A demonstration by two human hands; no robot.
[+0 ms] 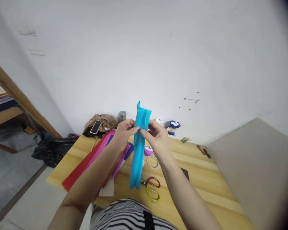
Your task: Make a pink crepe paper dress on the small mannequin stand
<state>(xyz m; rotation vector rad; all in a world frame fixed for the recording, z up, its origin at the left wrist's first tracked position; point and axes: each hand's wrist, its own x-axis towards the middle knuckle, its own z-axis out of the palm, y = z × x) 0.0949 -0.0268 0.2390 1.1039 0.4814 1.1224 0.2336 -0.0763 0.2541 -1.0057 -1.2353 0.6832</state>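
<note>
A long folded strip of bright blue crepe paper (pixel 138 150) hangs upright in front of me, above the wooden table (pixel 201 179). My left hand (pixel 125 131) pinches its left edge near the top, fingers closed on it. My right hand (pixel 156 135) pinches the right edge at the same height, touching the left fingertips. The strip's lower end dangles just over red and yellow scissors (pixel 151 187).
Red, pink and purple paper sheets (pixel 91 159) lie on the table's left. A tape ring (pixel 152 161), a phone (pixel 95 127) on a brown cloth, a can (pixel 122 115), a dark phone (pixel 185 174) and small items sit near the wall. A black bag (pixel 51 150) lies on the floor.
</note>
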